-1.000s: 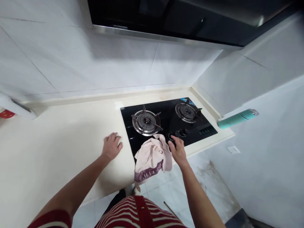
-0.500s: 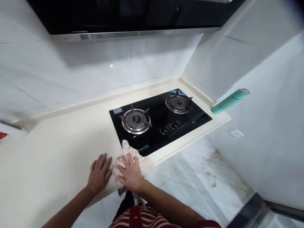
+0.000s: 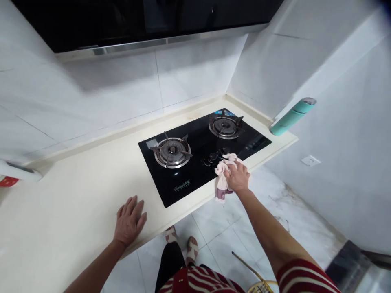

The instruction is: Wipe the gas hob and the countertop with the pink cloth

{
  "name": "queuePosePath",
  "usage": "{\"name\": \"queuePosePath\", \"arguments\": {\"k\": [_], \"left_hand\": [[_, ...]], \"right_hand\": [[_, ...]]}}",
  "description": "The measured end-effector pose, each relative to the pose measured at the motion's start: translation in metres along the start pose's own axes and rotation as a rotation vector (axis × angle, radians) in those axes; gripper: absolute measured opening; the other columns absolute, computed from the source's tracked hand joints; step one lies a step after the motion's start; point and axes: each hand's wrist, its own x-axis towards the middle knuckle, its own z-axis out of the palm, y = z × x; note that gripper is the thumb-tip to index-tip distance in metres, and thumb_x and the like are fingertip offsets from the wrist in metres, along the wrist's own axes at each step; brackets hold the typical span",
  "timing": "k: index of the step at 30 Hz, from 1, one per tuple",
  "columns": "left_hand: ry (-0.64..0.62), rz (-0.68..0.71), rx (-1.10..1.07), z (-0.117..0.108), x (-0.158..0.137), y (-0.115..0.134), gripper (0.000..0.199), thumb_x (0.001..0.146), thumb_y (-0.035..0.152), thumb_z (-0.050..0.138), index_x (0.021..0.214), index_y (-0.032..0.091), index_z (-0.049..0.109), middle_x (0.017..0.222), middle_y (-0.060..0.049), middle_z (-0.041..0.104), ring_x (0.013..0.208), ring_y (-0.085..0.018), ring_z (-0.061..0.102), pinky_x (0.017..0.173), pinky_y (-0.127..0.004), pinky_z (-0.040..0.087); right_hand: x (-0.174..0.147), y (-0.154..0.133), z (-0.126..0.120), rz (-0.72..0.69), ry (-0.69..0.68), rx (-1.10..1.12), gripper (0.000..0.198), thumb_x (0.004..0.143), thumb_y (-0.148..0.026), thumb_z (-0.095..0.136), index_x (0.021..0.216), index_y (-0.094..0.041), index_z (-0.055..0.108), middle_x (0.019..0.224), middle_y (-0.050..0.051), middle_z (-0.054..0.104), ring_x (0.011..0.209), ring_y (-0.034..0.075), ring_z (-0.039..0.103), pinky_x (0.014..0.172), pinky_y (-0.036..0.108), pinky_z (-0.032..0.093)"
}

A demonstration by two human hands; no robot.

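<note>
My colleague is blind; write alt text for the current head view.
A person's right hand holds a pink cloth at the front edge of a black two-burner stove, while the left hand rests on the pale counter. A turquoise bottle is near the counter's right end.

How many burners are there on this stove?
2 on the black cooktop: the left burner, behind the printed logo, and the right burner, farther back, toward the green cylinder. None appears hidden.

Saw a crumpled pale pink cloth (image 3: pixel 222 171) lying across the front edge of the black stove (image 3: pixel 199 134), with a purple-banded end hanging.
</note>
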Motion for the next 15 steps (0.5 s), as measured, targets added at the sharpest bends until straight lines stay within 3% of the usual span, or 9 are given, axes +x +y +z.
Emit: {"name": "queuePosePath", "arguments": {"k": [2,4,11,13,15], "left_hand": [[0.002,-0.003,-0.012,0.001,0.0,0.0,0.047,0.095,0.044,0.048,0.136,0.022,0.057,0.151,-0.014,0.048,0.143,-0.031,0.039,0.112,-0.049,0.032],[0.006,0.002,-0.017,0.001,0.0,-0.001,0.047,0.095,0.043,0.047,0.135,0.022,0.057,0.151,-0.014,0.048,0.143,-0.031,0.039,0.112,-0.049,0.031],[-0.004,0.02,0.003,0.003,0.0,-0.005,0.046,0.098,0.039,0.04,0.138,0.022,0.055,0.153,-0.014,0.046,0.144,-0.03,0.038,0.112,-0.049,0.031],[-0.001,0.033,0.009,0.004,0.0,-0.008,0.045,0.098,0.038,0.04,0.138,0.023,0.054,0.152,-0.013,0.047,0.143,-0.029,0.039,0.111,-0.048,0.032],[0.005,0.046,0.012,0.005,0.0,-0.01,0.045,0.098,0.037,0.04,0.139,0.024,0.053,0.152,-0.013,0.047,0.143,-0.029,0.039,0.111,-0.048,0.033]], "right_hand": [[-0.005,-0.013,-0.005,0.086,0.004,-0.016,0.046,0.096,-0.047,0.04,0.13,-0.023,0.06,0.15,0.014,0.041,0.129,0.036,0.037,0.098,0.054,0.037],[-0.027,-0.044,-0.006,0.08,-0.009,-0.046,0.05,0.095,-0.05,0.039,0.133,-0.022,0.058,0.15,0.016,0.04,0.129,0.038,0.036,0.098,0.057,0.035],[-0.156,-0.18,-0.002,-0.41,-0.352,0.117,0.055,0.088,-0.061,0.05,0.134,-0.031,0.055,0.159,0.008,0.031,0.141,0.042,0.018,0.106,0.067,0.022],[-0.171,-0.198,-0.004,-0.527,-0.397,0.197,0.049,0.09,-0.056,0.05,0.132,-0.031,0.056,0.159,0.006,0.03,0.142,0.038,0.018,0.108,0.065,0.021],[-0.17,-0.196,-0.007,-0.627,-0.399,0.251,0.041,0.091,-0.048,0.052,0.127,-0.03,0.059,0.158,0.005,0.031,0.141,0.035,0.021,0.109,0.061,0.022]]}}
